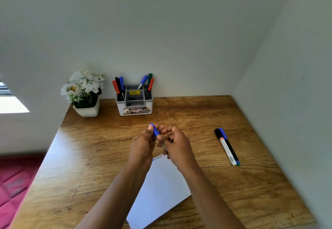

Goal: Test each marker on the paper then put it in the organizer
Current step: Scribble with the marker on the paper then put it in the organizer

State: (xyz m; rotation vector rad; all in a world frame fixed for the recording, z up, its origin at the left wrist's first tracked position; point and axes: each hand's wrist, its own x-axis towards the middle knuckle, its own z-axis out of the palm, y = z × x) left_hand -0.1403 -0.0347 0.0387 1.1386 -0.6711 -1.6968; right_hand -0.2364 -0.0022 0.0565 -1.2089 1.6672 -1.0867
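Above the paper (161, 184), the left hand (142, 146) grips the blue cap (154, 131) while the right hand (177, 148) pinches the marker barrel (164, 147).

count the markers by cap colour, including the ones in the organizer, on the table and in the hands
blue-capped marker: 4
red-capped marker: 2
black-capped marker: 2
green-capped marker: 1
total: 9
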